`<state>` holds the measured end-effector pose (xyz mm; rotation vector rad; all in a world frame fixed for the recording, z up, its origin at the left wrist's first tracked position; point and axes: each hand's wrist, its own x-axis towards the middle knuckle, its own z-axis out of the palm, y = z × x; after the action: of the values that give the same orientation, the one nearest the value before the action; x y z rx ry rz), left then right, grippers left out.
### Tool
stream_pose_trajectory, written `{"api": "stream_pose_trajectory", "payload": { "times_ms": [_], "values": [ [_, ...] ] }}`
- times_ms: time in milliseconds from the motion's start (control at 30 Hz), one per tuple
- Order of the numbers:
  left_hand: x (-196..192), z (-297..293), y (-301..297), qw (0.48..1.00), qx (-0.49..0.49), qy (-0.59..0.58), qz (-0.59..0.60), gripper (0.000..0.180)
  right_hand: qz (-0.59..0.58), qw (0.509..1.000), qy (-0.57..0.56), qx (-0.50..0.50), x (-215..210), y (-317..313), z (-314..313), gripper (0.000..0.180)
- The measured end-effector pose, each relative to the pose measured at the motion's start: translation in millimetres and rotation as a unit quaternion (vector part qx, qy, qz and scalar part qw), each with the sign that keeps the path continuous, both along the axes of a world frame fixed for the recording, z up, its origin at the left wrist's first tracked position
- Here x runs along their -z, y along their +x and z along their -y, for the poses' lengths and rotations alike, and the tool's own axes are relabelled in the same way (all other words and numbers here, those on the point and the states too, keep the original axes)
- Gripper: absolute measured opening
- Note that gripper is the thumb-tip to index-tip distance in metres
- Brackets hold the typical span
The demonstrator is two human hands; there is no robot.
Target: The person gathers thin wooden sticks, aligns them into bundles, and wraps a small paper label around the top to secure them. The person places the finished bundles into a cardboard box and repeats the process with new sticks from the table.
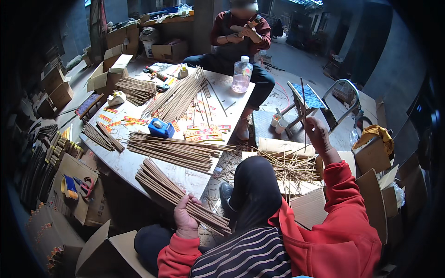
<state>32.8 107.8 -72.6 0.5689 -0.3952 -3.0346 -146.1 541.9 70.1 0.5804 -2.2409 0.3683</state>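
Observation:
At the near edge of the table (190, 180), my left hand (187, 217) is closed around a bundle of thin brown sticks (162, 180) that look like incense. The bundle's far end rests on the tabletop, and its near end sticks out past the edge over my lap. Raised on the right, my right hand (317, 133) pinches a thin dark stick (303, 95) held upright. Below that hand, many loose sticks (289, 169) lie crossed in an open cardboard box (309, 207).
More stick bundles (169, 150), a blue tape dispenser (161, 128), red-and-yellow labels (204, 133) and a clear bottle (242, 76) cover the table. Across it sits a co-worker (241, 34), both hands on a brown cylindrical object. Scissors (85, 186) lie on a carton at left. A stool (309, 95) stands right.

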Motion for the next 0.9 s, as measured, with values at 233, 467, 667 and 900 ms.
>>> {"api": "stream_pose_trajectory", "payload": {
  "times_ms": [233, 467, 667, 900],
  "values": [
    [-4.2, -4.3, -1.7, 1.0, 0.004, 0.017, -0.011, 0.027, 0.243, 0.964, -0.078, 0.074, 34.6, 3.2, 9.5, 0.018],
    [-9.0, -3.3, 4.2, 0.998, -0.03, 0.029, -0.045, 0.028, 0.785, 0.512, -0.212, -0.277, 38.3, 99.1, 249.4, 0.05],
    [-20.3, 2.1, 5.9, 0.999, -0.032, -0.033, -0.026, 0.025, 0.868, 0.322, -0.264, -0.27, 60.9, 142.6, 309.1, 0.038],
    [-13.4, 1.2, -1.0, 0.989, -0.09, -0.117, -0.025, 0.018, 0.777, 0.584, -0.056, -0.227, 64.5, 136.7, 302.4, 0.034]
  ]
}}
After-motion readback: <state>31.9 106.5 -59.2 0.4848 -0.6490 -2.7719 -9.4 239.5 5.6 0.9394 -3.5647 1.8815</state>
